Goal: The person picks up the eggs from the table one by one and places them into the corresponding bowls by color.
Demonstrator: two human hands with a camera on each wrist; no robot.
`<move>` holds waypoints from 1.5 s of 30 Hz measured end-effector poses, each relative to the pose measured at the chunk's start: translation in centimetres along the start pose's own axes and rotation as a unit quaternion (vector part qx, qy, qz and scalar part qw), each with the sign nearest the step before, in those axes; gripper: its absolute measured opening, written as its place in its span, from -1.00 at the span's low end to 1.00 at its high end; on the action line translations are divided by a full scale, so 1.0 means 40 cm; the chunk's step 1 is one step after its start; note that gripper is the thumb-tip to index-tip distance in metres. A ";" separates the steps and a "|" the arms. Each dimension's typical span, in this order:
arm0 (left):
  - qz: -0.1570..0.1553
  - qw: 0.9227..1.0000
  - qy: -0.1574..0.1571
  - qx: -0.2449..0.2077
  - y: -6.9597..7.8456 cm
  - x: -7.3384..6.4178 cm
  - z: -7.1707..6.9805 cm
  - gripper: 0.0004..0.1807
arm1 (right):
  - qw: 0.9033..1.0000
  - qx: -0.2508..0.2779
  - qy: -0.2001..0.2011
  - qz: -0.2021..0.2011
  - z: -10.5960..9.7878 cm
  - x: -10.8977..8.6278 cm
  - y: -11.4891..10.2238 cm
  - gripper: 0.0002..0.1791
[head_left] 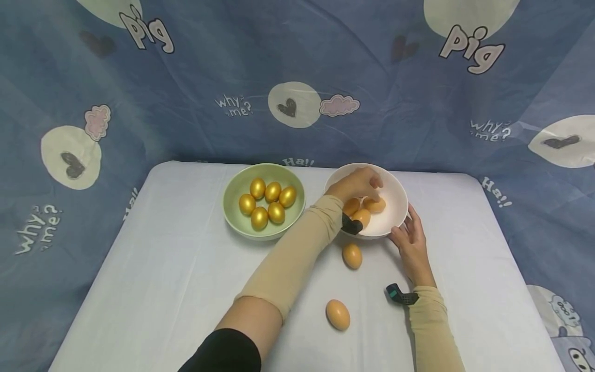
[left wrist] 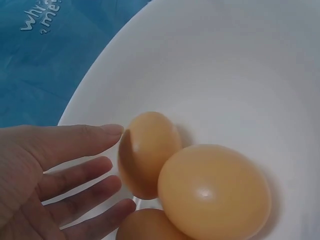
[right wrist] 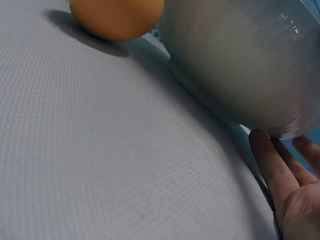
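Note:
Inside the white bowl (head_left: 392,206) lie brown eggs; three show in the left wrist view, among them a nearer egg (left wrist: 215,192) and a smaller-looking egg (left wrist: 149,155). My left hand (head_left: 357,184) reaches over the bowl's rim, its fingers extended and spread beside these eggs. Its thumb tip comes up to the edge of the smaller-looking egg; whether they touch, I cannot tell. At the bowl's right side, my right hand (head_left: 411,248) rests its fingertips against the outer wall, low down in the right wrist view. Two brown eggs, one closer (head_left: 352,256) and one farther from the bowl (head_left: 338,314), lie on the table.
A green bowl (head_left: 290,225) holding several golden eggs (head_left: 276,213) stands left of the white one, under the reach of my left forearm. White cloth covers the table (head_left: 153,289). Behind it hangs a blue printed curtain (head_left: 195,119).

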State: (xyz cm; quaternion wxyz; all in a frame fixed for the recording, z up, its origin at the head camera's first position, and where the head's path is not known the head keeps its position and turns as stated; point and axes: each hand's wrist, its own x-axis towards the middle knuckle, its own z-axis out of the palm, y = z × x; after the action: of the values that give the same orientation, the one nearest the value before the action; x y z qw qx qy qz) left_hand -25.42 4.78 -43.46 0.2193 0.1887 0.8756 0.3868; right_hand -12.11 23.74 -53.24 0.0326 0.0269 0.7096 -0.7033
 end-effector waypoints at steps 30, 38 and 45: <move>0.120 0.990 0.051 -0.045 -0.038 -0.164 -0.012 -0.54 | 1.000 0.002 0.001 -0.007 -0.001 -0.001 0.005 -0.15; 0.137 0.982 0.074 -0.109 -0.055 -0.296 0.025 -0.51 | 1.000 -0.005 0.005 -0.003 0.001 0.002 0.002 -0.15; 0.149 0.978 0.078 -0.127 -0.075 -0.400 0.072 -0.51 | 1.000 -0.012 0.005 -0.006 0.003 -0.002 -0.002 -0.15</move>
State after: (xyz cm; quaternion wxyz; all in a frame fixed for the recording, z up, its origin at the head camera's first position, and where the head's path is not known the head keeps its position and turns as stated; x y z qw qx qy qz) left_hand -11.03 -3.38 -43.67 0.1128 0.2569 0.7956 0.5369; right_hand -12.04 23.63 -53.17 0.0250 0.0263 0.7184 -0.6947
